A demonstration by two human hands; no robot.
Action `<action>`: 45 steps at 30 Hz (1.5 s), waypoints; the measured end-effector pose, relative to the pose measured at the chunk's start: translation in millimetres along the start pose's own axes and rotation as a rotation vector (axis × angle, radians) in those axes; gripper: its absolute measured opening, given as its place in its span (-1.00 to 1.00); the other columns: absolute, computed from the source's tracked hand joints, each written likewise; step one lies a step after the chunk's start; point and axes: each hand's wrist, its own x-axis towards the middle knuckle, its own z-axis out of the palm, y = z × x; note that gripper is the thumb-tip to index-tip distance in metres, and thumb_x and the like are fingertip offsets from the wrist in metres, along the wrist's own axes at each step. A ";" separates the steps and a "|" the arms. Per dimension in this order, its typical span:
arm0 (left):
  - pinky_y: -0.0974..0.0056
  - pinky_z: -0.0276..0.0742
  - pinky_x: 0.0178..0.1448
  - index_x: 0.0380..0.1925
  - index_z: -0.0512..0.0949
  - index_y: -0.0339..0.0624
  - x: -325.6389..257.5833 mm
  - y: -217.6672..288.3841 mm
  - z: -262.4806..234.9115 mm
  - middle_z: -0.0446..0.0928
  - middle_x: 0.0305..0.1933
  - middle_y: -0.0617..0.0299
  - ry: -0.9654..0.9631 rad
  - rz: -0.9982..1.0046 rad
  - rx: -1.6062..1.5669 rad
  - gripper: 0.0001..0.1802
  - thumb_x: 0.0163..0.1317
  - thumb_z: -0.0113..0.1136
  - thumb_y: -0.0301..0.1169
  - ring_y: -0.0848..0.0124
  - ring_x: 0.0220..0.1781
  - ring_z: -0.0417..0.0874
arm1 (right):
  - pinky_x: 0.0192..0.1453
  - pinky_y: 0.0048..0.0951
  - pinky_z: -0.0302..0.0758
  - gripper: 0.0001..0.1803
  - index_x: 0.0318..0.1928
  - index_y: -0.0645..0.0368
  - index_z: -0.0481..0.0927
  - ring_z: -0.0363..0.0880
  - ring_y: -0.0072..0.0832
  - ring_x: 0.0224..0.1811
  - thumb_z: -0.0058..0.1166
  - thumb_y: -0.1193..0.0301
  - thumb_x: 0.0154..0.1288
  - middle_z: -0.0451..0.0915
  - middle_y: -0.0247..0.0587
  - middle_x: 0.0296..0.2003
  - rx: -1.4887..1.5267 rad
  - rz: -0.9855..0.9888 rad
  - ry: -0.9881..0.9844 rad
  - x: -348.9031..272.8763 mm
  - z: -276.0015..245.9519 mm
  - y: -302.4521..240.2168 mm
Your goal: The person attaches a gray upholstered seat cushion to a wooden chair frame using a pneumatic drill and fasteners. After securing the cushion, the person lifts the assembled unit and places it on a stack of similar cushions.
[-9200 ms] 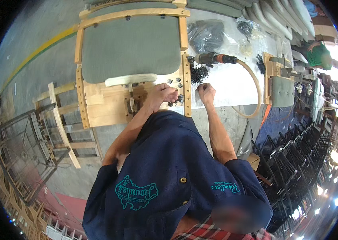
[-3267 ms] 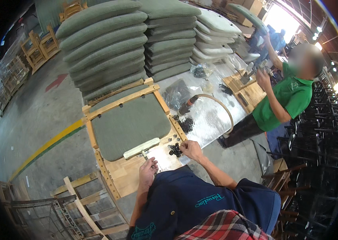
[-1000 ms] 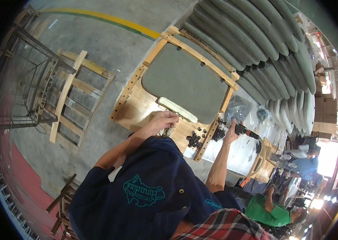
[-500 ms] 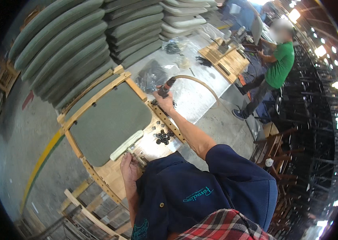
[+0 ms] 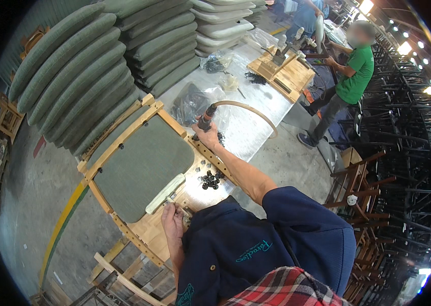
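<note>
A wooden chair-seat frame (image 5: 123, 133) with a green padded panel (image 5: 141, 166) lies flat in front of me. My right hand (image 5: 206, 136) reaches out over the frame's right rail and grips a pneumatic screwdriver (image 5: 205, 121) with an orange collar; its tan air hose (image 5: 248, 108) arcs off to the right. My left hand (image 5: 172, 220) rests on the near plywood part of the frame, fingers pinched on something small that I cannot make out, beside a pale green strip (image 5: 165, 193). A cluster of small black fasteners (image 5: 210, 179) lies on the plywood between my hands.
Tall stacks of green cushions (image 5: 80, 66) rise behind the frame. Plastic bags (image 5: 190, 102) lie on the grey worktable (image 5: 256, 122). A person in a green shirt (image 5: 350, 76) works at a wooden jig (image 5: 282, 74) far right. Dark chair frames (image 5: 404, 153) fill the right side; wooden frames (image 5: 123, 278) lie below.
My view swung about between frames. My right hand left the fasteners, reached out along the right rail and took hold of the screwdriver; my left hand stayed on the near plywood.
</note>
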 end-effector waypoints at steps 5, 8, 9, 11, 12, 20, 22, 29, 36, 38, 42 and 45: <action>0.41 0.57 -0.19 -0.16 0.54 -0.23 -1.3 -0.9 5.1 0.61 -0.25 0.17 0.002 0.006 -0.012 -0.90 0.39 0.16 -0.46 0.47 -0.29 0.59 | -0.11 -0.48 0.48 -0.61 -0.03 0.17 0.55 0.50 -0.61 -0.28 0.34 0.39 0.13 0.55 -0.40 -0.34 0.046 0.019 0.006 2.9 -1.9 6.8; 0.41 0.58 -0.21 -0.16 0.55 -0.23 -0.8 0.5 0.7 0.62 -0.25 0.16 0.004 0.012 -0.012 -0.90 0.39 0.16 -0.46 0.47 -0.30 0.60 | -0.11 -0.48 0.47 -0.64 -0.07 0.21 0.57 0.50 -0.61 -0.29 0.31 0.41 0.11 0.58 -0.38 -0.35 0.003 0.031 0.021 -1.1 3.7 -4.7; 0.41 0.58 -0.21 -0.17 0.55 -0.23 -0.6 0.0 1.0 0.62 -0.25 0.16 0.007 0.006 -0.010 -0.90 0.39 0.16 -0.47 0.47 -0.30 0.60 | -0.12 -0.49 0.47 -0.64 -0.07 0.21 0.57 0.50 -0.61 -0.29 0.31 0.41 0.11 0.58 -0.38 -0.35 0.005 0.027 0.022 -0.7 2.4 -3.3; 0.40 0.59 -0.22 -0.17 0.55 -0.23 0.2 -0.8 1.2 0.62 -0.25 0.16 0.004 -0.001 -0.010 -0.91 0.39 0.16 -0.47 0.46 -0.30 0.61 | -0.12 -0.49 0.46 -0.64 -0.06 0.21 0.58 0.49 -0.62 -0.30 0.31 0.41 0.12 0.57 -0.38 -0.35 0.008 0.018 0.024 0.2 0.1 -0.2; 0.40 0.59 -0.22 -0.17 0.55 -0.23 0.1 -0.6 1.1 0.63 -0.25 0.16 0.001 0.001 -0.014 -0.91 0.38 0.16 -0.48 0.46 -0.30 0.61 | -0.12 -0.49 0.46 -0.64 -0.06 0.21 0.58 0.49 -0.62 -0.30 0.31 0.42 0.12 0.57 -0.38 -0.35 0.036 0.024 0.026 -0.1 1.0 -0.1; 0.40 0.58 -0.19 -0.17 0.55 -0.25 1.1 -0.8 1.1 0.62 -0.24 0.14 -0.010 0.009 -0.015 -0.91 0.37 0.17 -0.48 0.45 -0.30 0.59 | -0.12 -0.50 0.46 -0.65 -0.06 0.17 0.59 0.49 -0.64 -0.27 0.33 0.42 0.13 0.58 -0.41 -0.33 0.056 0.019 0.031 0.3 2.4 2.4; 0.40 0.58 -0.19 -0.18 0.55 -0.25 0.7 -0.1 2.7 0.61 -0.24 0.14 -0.006 0.007 -0.015 -0.91 0.37 0.17 -0.49 0.45 -0.30 0.58 | -0.12 -0.50 0.46 -0.65 -0.06 0.17 0.59 0.48 -0.65 -0.27 0.33 0.41 0.13 0.58 -0.41 -0.33 0.046 0.005 0.038 1.4 2.5 6.0; 0.40 0.58 -0.18 -0.16 0.54 -0.25 -1.7 1.6 6.7 0.62 -0.24 0.15 0.007 0.004 -0.009 -0.90 0.38 0.16 -0.47 0.45 -0.30 0.60 | -0.17 -0.52 0.46 -0.64 -0.05 0.18 0.54 0.48 -0.65 -0.31 0.33 0.44 0.14 0.53 -0.43 -0.36 0.012 -0.037 0.025 4.4 1.3 13.0; 0.40 0.58 -0.18 -0.15 0.54 -0.24 -4.0 2.8 5.9 0.62 -0.23 0.16 0.024 0.009 -0.017 -0.90 0.40 0.15 -0.47 0.46 -0.29 0.60 | -0.17 -0.51 0.46 -0.65 -0.06 0.19 0.56 0.48 -0.64 -0.31 0.31 0.43 0.15 0.54 -0.43 -0.35 0.030 -0.009 0.022 1.3 0.8 6.9; 0.40 0.58 -0.17 -0.14 0.54 -0.23 -3.3 2.4 3.3 0.62 -0.22 0.16 0.016 0.009 -0.021 -0.89 0.40 0.15 -0.46 0.46 -0.28 0.59 | -0.16 -0.50 0.46 -0.65 -0.08 0.18 0.58 0.48 -0.63 -0.31 0.32 0.41 0.11 0.56 -0.42 -0.35 0.083 0.012 0.027 0.7 1.7 5.5; 0.40 0.57 -0.15 -0.14 0.53 -0.23 -2.0 1.5 -1.4 0.61 -0.21 0.17 0.012 0.005 -0.019 -0.89 0.40 0.15 -0.46 0.47 -0.26 0.59 | -0.14 -0.51 0.46 -0.66 -0.07 0.18 0.58 0.48 -0.65 -0.30 0.33 0.44 0.13 0.57 -0.42 -0.33 0.086 0.020 0.040 -1.9 4.5 0.4; 0.39 0.57 -0.14 -0.14 0.53 -0.23 -0.9 0.3 -1.0 0.61 -0.21 0.18 0.010 0.004 -0.013 -0.89 0.40 0.14 -0.46 0.47 -0.26 0.59 | -0.13 -0.51 0.46 -0.66 -0.07 0.19 0.57 0.48 -0.66 -0.29 0.33 0.45 0.13 0.57 -0.43 -0.32 0.093 0.002 0.041 -1.5 3.7 0.0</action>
